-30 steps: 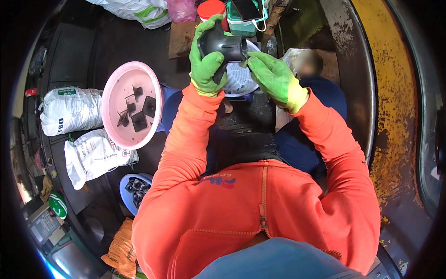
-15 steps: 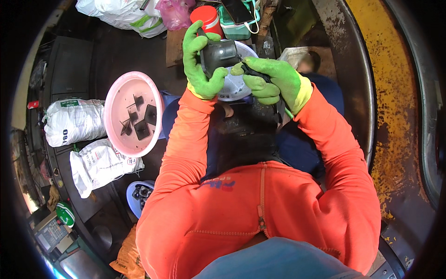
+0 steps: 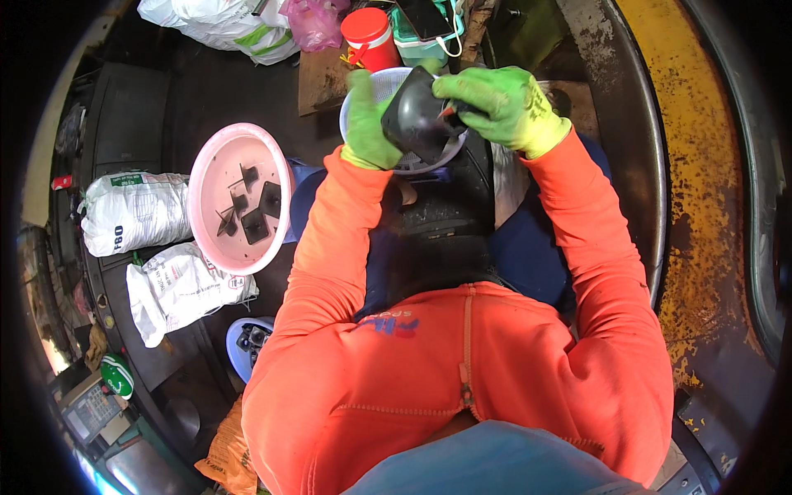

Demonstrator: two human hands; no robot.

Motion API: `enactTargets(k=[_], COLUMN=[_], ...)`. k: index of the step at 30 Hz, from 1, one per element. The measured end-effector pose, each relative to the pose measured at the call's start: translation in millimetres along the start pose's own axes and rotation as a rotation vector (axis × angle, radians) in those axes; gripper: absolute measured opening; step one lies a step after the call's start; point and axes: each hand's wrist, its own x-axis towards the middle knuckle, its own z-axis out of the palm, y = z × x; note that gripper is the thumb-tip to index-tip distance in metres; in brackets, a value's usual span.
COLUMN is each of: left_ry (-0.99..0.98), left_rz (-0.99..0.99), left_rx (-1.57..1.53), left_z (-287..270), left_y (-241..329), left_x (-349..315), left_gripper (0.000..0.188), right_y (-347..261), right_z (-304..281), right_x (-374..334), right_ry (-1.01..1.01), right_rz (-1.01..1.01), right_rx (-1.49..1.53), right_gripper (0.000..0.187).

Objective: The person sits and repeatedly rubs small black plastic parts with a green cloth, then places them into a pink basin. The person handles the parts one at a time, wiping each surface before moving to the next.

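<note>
My left hand (image 3: 368, 125), in a green glove, grips the side of a black moulded plastic part (image 3: 417, 120) with a curved, hollow-looking body. My right hand (image 3: 502, 107), also gloved, is closed against the part's right end. Its fingers are around a small dark thing with a reddish bit (image 3: 448, 111), mostly hidden, whose kind I cannot make out. Below both hands stands a pale blue mesh basket (image 3: 356, 92), largely covered by the part. To the left, a pink basin (image 3: 198, 194) holds several black plastic pieces (image 3: 256, 224).
White sacks (image 3: 136, 213) lie left of the basin, and a blue bowl (image 3: 235, 351) with dark parts sits below it. A red jar (image 3: 369, 41) and a teal container (image 3: 417, 51) stand at the far side. A rusty yellow metal frame (image 3: 701, 206) runs along the right.
The black part has turned in my left hand so that its rounded outer face shows. My right hand has moved up and bears on its right end.
</note>
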Motion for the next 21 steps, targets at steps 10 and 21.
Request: enactTargets(k=[10,21], left_ry=[-0.125,-0.135], left_rz=[0.106,0.266], left_rx=[-0.178,-0.223], left_z=[-22.4,4.9], left_y=[6.8,15.4], left_x=[14.3,-3.7], left_gripper=[0.076,0.071], right_y=[-8.0,-11.3], right_z=[-6.7,24.4], right_x=[2.8,-5.9], right_ry=[-0.101,0.002], right_rz=[0.468,0.24], right_rx=[0.466,0.215], right_gripper=[0.023,0.027])
